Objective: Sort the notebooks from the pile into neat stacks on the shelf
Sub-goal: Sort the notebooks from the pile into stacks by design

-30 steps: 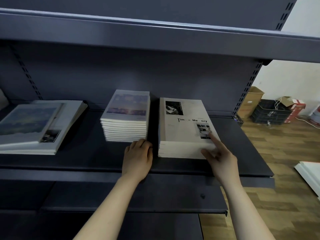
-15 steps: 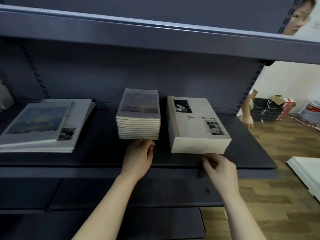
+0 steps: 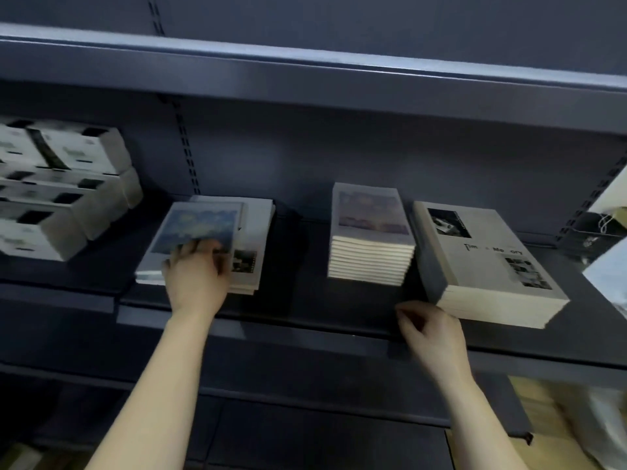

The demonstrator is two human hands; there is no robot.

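At the front edge of the dark grey metal shelf point(image 3: 305, 322), the right hand point(image 3: 431, 334) hangs with its fingers curled in toward the palm and nothing in them, just beside the near left corner of the tall stack of pale grey notebooks printed with small black-and-white photos point(image 3: 485, 266). Further left, the left hand point(image 3: 196, 271) lies on the loose pile, its fingers spread over the near part of the top blue-covered notebook point(image 3: 200, 225). Motion blur hides whether the thumb grips under the cover, so I cannot tell if it pinches the notebook or only presses on it. That blue notebook sits askew on a wider pale notebook with a small dark photo near its corner point(image 3: 252, 239). Between the pile and the grey stack stands a squared stack of smaller notebooks with a mauve sky picture on top point(image 3: 371, 239), apart from both. At far left, white cardboard boxes point(image 3: 68, 184) are stacked against the back panel. The upper shelf point(image 3: 305, 79) runs overhead.
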